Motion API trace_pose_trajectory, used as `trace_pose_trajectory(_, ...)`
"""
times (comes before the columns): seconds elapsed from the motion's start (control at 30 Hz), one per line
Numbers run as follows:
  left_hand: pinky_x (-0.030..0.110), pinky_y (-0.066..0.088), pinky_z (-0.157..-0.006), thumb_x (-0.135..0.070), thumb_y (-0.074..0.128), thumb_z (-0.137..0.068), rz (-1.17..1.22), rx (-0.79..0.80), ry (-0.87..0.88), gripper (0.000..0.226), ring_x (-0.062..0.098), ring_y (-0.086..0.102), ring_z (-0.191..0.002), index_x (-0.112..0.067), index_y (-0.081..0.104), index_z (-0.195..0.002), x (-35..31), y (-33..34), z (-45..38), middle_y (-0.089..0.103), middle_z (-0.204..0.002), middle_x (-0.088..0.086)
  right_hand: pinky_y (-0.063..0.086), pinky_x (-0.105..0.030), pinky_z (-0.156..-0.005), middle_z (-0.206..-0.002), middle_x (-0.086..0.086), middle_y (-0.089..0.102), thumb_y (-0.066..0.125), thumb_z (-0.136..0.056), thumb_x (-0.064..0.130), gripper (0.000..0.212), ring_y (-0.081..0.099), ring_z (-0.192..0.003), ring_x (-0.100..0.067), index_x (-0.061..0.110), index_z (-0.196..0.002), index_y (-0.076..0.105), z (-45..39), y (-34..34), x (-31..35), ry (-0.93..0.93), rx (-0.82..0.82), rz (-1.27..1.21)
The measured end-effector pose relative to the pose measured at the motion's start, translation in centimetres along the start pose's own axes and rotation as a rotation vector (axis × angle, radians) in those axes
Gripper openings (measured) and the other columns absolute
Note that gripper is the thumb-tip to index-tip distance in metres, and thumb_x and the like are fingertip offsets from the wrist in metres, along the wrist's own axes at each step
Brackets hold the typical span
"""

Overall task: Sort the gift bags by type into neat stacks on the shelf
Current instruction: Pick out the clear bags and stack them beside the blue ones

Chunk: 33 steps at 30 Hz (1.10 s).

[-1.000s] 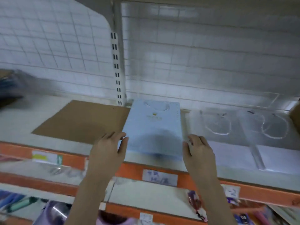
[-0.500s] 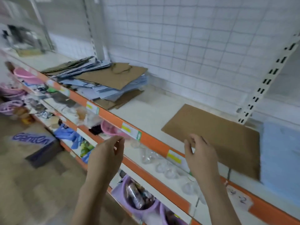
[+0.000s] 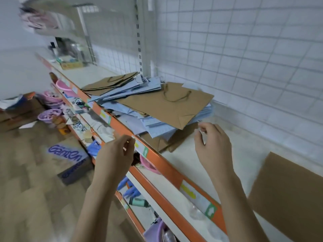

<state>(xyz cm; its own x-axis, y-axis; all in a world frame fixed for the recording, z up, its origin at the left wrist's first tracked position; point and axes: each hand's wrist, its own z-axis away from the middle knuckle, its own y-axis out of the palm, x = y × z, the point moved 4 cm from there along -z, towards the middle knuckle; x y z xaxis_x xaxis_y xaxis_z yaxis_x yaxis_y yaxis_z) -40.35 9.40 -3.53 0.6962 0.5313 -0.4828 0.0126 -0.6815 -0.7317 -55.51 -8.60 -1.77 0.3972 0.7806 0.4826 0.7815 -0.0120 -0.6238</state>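
While both hands hung in the air with fingers loosely curled and holding nothing, the left hand (image 3: 115, 154) sat over the orange shelf edge (image 3: 162, 165) and the right hand (image 3: 212, 145) hovered above the white shelf (image 3: 215, 151), just short of the mixed pile of gift bags (image 3: 152, 105). That untidy heap of brown and pale blue bags lay against the wire grid back (image 3: 244, 58), a brown bag (image 3: 167, 103) with rope handles on top. Well apart, a flat brown bag (image 3: 288, 193) lay at the near right.
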Motion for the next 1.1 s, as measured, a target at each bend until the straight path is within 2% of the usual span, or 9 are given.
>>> trace_pose_trajectory(0.1, 0.031, 0.051, -0.052, -0.026, 0.050, -0.093, -0.015, 0.045, -0.073, 0.021, 0.017, 0.060, -0.059, -0.013, 0.067, -0.095, 4.2, 0.5, -1.7, 0.069, -0.073, 0.000, 0.037, -0.023, -0.066, -0.089, -0.008, 0.065, 0.058, -0.087, 0.014, 0.014, 0.060, -0.082, -0.025, 0.006, -0.096, 0.064, -2.2, 3.3, 2.7, -0.036, 0.012, -0.007)
trace_pose_trajectory(0.27, 0.034, 0.052, -0.055, -0.022, 0.052, -0.091, -0.009, 0.011, -0.134, 0.018, 0.022, 0.062, -0.062, -0.012, 0.067, -0.094, 12.2, -0.7, -6.4, 0.069, -0.072, 0.002, 0.046, -0.029, -0.066, -0.092, -0.005, 0.067, 0.055, -0.089, 0.019, 0.016, 0.062, -0.084, -0.023, 0.009, -0.099, 0.063, -5.0, 10.1, 7.5, -0.040, 0.064, -0.014)
trace_pose_trajectory(0.5, 0.034, 0.051, -0.053, -0.021, 0.053, -0.091, 0.048, 0.055, -0.053, 0.018, 0.022, 0.061, -0.058, -0.010, 0.068, -0.092, 22.7, -2.7, -14.7, 0.067, -0.068, 0.002, 0.044, -0.031, -0.067, -0.091, -0.007, 0.066, 0.055, -0.089, 0.017, 0.015, 0.061, -0.082, -0.024, 0.007, -0.096, 0.064, -7.9, 19.4, 14.7, 0.067, 0.047, 0.031)
trace_pose_trajectory(0.63, 0.036, 0.051, -0.052, -0.017, 0.054, -0.090, 0.099, 0.073, -0.016, 0.016, 0.025, 0.061, -0.058, -0.008, 0.067, -0.091, 27.5, -2.9, -18.5, 0.068, -0.068, 0.004, 0.045, -0.030, -0.063, -0.091, -0.005, 0.065, 0.054, -0.089, 0.019, 0.016, 0.059, -0.081, -0.022, 0.009, -0.097, 0.063, -8.7, 23.3, 17.3, 0.092, 0.080, 0.081)
trace_pose_trajectory(0.8, 0.039, 0.050, -0.051, -0.017, 0.056, -0.089, 0.163, 0.136, -0.008, 0.014, 0.023, 0.060, -0.054, -0.009, 0.067, -0.086, 31.6, -1.0, -22.2, 0.063, -0.061, -0.001, 0.047, -0.031, -0.069, -0.091, -0.005, 0.066, 0.056, -0.088, 0.015, 0.013, 0.060, -0.084, -0.023, 0.007, -0.095, 0.063, -10.4, 26.5, 18.7, 0.127, 0.061, 0.124)
trace_pose_trajectory(0.97, 0.031, 0.044, -0.049, -0.018, 0.056, -0.089, 0.171, 0.187, -0.023, 0.015, 0.014, 0.055, -0.051, -0.008, 0.067, -0.086, 35.1, 1.5, -25.7, 0.056, -0.059, -0.006, 0.041, -0.025, -0.065, -0.084, -0.007, 0.066, 0.060, -0.086, 0.012, 0.012, 0.062, -0.074, -0.023, 0.006, -0.096, 0.065, -13.3, 30.5, 18.9, 0.142, 0.030, 0.153)
trace_pose_trajectory(1.1, 0.023, 0.035, -0.045, -0.020, 0.056, -0.090, 0.105, 0.160, -0.047, 0.014, 0.006, 0.048, -0.047, -0.011, 0.066, -0.086, 38.5, 1.6, -30.2, 0.056, -0.056, -0.005, 0.043, -0.028, -0.067, -0.089, -0.008, 0.065, 0.058, -0.088, 0.015, 0.016, 0.060, -0.077, -0.021, 0.007, -0.100, 0.064, -17.3, 34.4, 20.1, 0.113, 0.005, 0.124)
